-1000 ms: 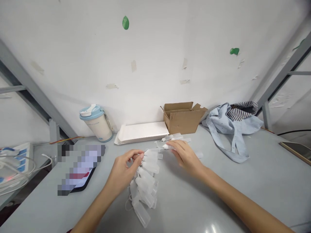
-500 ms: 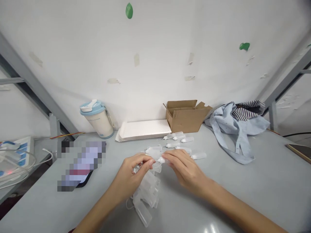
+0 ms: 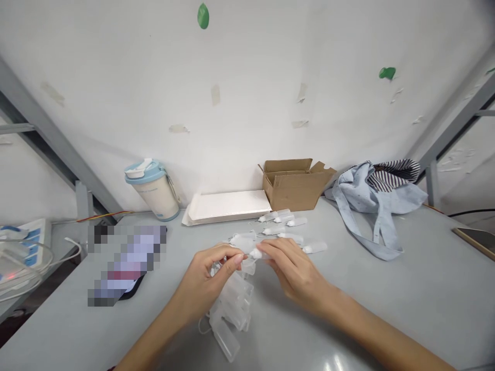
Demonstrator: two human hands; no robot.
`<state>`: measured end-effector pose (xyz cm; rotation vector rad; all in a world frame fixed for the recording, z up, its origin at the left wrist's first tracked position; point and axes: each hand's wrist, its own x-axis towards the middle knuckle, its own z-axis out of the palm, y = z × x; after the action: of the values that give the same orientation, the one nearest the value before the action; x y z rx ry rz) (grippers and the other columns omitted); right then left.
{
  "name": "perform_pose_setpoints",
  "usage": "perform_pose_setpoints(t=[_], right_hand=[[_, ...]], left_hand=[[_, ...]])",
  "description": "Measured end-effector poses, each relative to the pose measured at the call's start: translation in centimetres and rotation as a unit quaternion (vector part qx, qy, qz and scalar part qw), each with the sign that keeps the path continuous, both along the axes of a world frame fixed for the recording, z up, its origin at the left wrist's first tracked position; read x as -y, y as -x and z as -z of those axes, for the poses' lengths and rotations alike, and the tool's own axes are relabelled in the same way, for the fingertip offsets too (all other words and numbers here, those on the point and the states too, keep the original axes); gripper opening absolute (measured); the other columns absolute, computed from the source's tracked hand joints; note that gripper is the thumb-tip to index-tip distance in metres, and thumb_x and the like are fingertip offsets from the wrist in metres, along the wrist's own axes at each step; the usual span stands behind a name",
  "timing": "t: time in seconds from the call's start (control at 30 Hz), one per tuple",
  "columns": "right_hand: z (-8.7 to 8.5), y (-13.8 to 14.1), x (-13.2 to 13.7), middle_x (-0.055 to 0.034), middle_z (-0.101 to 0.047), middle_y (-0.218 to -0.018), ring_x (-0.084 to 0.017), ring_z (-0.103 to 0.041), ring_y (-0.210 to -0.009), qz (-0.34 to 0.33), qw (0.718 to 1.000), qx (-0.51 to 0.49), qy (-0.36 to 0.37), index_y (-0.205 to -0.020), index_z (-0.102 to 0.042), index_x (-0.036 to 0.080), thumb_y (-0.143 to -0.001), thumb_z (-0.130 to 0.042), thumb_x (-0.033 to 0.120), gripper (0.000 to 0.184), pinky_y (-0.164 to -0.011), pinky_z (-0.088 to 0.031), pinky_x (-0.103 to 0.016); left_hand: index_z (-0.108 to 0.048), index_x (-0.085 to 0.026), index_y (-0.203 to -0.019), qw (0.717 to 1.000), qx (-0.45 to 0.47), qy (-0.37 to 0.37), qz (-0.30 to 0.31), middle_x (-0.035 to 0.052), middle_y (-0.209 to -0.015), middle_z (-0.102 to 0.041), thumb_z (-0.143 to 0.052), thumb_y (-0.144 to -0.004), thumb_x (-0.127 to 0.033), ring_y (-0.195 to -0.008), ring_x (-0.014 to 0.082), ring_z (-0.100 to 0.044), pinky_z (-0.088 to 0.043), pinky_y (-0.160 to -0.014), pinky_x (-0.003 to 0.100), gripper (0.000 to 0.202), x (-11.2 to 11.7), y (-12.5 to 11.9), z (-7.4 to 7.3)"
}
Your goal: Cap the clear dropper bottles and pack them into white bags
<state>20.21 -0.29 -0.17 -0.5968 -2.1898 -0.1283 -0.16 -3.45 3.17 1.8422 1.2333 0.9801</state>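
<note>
A small translucent needle-tip bottle (image 3: pixel 256 253) lies sideways between my hands, its thin tip pointing left. My right hand (image 3: pixel 292 268) is closed around the body of this bottle and covers most of it. At the tip, the thumb and forefinger of my left hand (image 3: pixel 216 270) are pinched together; what is between them is too small to make out. Below my left hand lies a heap of clear plastic bottles (image 3: pixel 225 337), partly hidden by it. Beyond my right hand several needle-tip bottles (image 3: pixel 315 248) with white necks lie on their sides.
On the grey table (image 3: pixel 348 319), a white flat box (image 3: pixel 230 205) and an open cardboard box (image 3: pixel 294 190) stand against the wall. A cup (image 3: pixel 154 193) and a blurred-out phone (image 3: pixel 131 268) are at left. A blue cloth bag (image 3: pixel 363 206) lies at right, near another phone (image 3: pixel 477 242).
Both hands keep almost the same pose around the bottle. The whole view has shifted very slightly, with things appearing a little further left.
</note>
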Motion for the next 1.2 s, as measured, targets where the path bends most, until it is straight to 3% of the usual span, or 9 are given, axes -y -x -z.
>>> perform_pose_setpoints(t=[0.83, 1.2], right_hand=[[-0.29, 0.15, 0.29, -0.0136, -0.065, -0.096, -0.021, -0.059, -0.086, 0.000, 1.000, -0.010, -0.017, -0.118, -0.049, 0.011, -0.087, -0.040, 0.001, 0.034, -0.067, -0.049, -0.034], [-0.08, 0.05, 0.43, -0.0132, -0.064, -0.098, -0.021, -0.058, -0.085, 0.006, 1.000, 0.002, 0.000, -0.119, -0.051, 0.012, -0.083, -0.036, -0.002, 0.041, -0.068, -0.050, -0.034]], left_hand=[[-0.066, -0.020, -0.078, 1.000, 0.003, 0.019, -0.017, 0.0004, -0.077, -0.064, -0.049, -0.089, -0.035, -0.076, 0.0159, -0.057, -0.043, -0.072, 0.025, 0.025, -0.20, 0.11, 0.06], [-0.066, -0.020, -0.078, 0.999, -0.025, -0.027, -0.006, 0.0009, -0.076, -0.065, -0.048, -0.089, -0.031, -0.074, 0.0160, -0.058, -0.044, -0.070, 0.025, 0.024, 0.01, -0.04, -0.16]])
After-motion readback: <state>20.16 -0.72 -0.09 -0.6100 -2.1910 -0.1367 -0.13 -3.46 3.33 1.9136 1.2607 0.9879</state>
